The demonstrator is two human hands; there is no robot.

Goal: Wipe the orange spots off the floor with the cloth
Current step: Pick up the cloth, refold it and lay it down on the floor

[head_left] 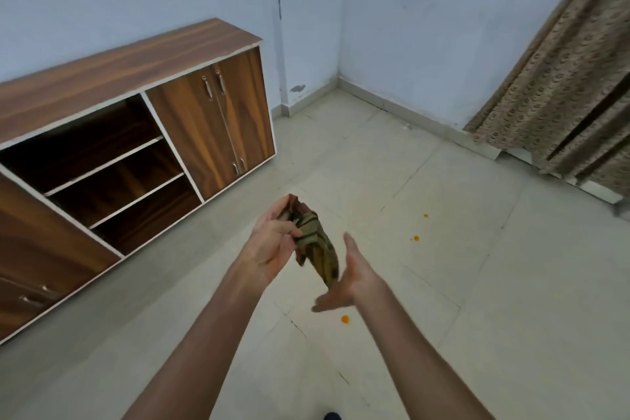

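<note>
A pale tiled floor fills most of the view, and a wooden cabinet with open shelves and shut doors is set against the wall to the left of the cloth. A patterned curtain is hung far to the right of the cloth. The cloth, a bunched olive rag with dark stripes, is held in the air well above the floor; its long axis is slanted, the upper end pointed away toward the cabinet and the lower end hung down to the right. It is pinched at the top by the left hand, closed on it, while the right hand is spread flat and open just beside its lower end. Three orange spots are seen: one just below the cloth, two more to its right. No wiping is judged begun; the cloth is being readied. Next, it must be lowered and pressed onto the nearest spot
</note>
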